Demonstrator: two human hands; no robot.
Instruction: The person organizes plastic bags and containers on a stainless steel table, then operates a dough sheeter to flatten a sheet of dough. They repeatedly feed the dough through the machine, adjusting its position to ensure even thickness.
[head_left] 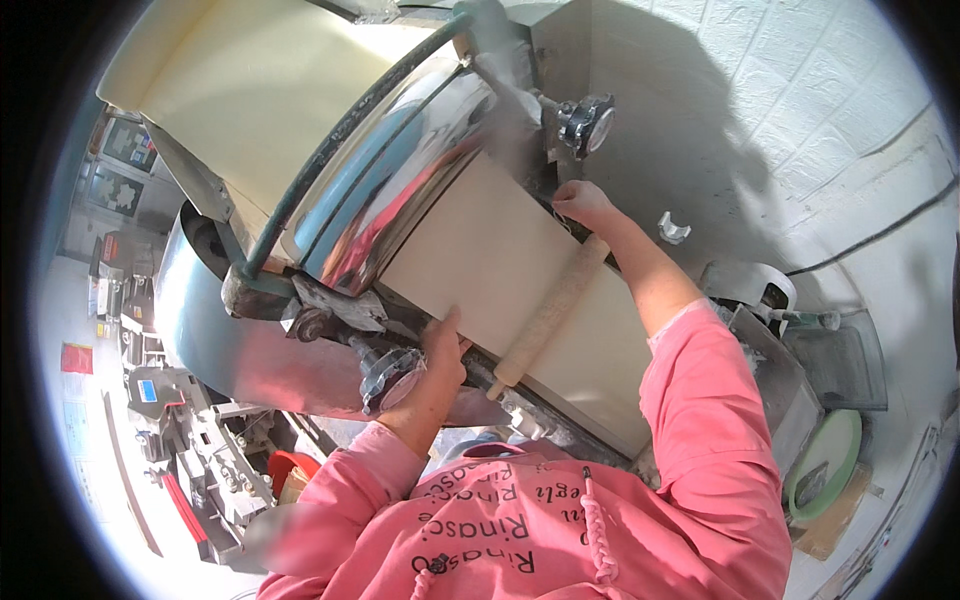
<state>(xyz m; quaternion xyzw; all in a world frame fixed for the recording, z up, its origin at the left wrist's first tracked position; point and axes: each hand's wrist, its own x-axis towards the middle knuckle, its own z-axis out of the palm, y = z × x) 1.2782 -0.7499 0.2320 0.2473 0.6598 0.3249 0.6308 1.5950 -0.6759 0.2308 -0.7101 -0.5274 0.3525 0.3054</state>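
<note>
Nearest the camera is the pink top (560,530). It fills the bottom of the view and hides what is under it. Its two sleeves reach up to a big dough machine (230,330).

The left hand (440,355) rests on the near edge of the dough sheet (500,270). The thumb points up and lies flat on the dough. The other fingers dip behind the edge, so you cannot tell if they pinch it. Just left of this hand is a round knob (385,378) on the machine.

A rolling pin (550,312) lies slanted across the sheet. Its near handle pokes out past the edge, just right of the left hand. Its far end sits under the right wrist.

The right hand (583,203) is at the far edge of the sheet, up against the grey side of the machine. Its fingers are bent and seem to press or nip the dough there, but they are small and hard to make out.

The sheet is wide, flat and pale. It has bare room on both sides of the pin. Its top slips under a shiny steel roller (400,180) and is hidden there. A green bar (330,140) curves over the roller.

Farther off, a second pale sheet (260,90) is cut off by the top edge. On the right a green plate (825,465) lies near the white brick wall (800,90). The floor on the left is bright and blurry.
</note>
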